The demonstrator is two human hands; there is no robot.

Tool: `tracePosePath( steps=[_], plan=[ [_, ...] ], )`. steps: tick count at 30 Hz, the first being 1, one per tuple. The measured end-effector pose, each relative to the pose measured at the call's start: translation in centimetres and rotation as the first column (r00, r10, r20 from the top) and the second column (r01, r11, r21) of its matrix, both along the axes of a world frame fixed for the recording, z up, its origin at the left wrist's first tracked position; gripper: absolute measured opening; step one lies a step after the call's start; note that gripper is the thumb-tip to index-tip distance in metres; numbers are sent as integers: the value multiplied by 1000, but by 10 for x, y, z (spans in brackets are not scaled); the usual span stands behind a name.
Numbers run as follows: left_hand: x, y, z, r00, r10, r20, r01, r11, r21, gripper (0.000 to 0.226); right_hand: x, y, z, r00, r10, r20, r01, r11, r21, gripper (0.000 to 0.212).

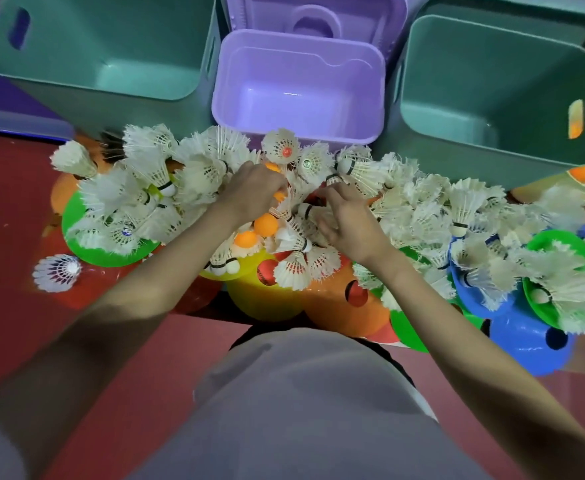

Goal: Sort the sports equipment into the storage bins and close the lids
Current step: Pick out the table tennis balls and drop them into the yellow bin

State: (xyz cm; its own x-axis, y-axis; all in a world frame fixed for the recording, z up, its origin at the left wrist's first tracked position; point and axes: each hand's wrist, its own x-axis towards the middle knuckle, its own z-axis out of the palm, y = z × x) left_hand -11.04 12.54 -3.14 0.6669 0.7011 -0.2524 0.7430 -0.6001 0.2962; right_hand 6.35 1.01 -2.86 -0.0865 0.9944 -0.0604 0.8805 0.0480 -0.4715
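A heap of white feather shuttlecocks (pixel 422 209) lies across the red floor, mixed with orange ping-pong balls (pixel 266 224) and coloured disc cones (pixel 263 299). Behind the heap stand three open bins: a teal bin (pixel 42 84) at the left, a purple bin (pixel 228 109) in the middle, a teal bin (pixel 492 154) at the right. My left hand (pixel 253 192) is in the middle of the heap, its fingers curled round an orange ball. My right hand (pixel 346 216) reaches in beside it, its fingers curled down among the shuttlecocks; what they hold is hidden.
A purple lid (pixel 318 15) stands behind the purple bin. One shuttlecock (pixel 57 271) lies apart on the floor at the left. Green (pixel 87 237) and blue (pixel 526 344) cones stick out under the heap. An orange ball (pixel 576 128) shows through the right bin's handle slot.
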Motion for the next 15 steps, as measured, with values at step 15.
tracePosePath(
  steps=[15],
  plan=[
    [-28, 8, 21, 927, 115, 357, -127, 992, 10, 35, -20, 51, 3, 999, -3, 50, 0, 997, 71, 39]
  ],
)
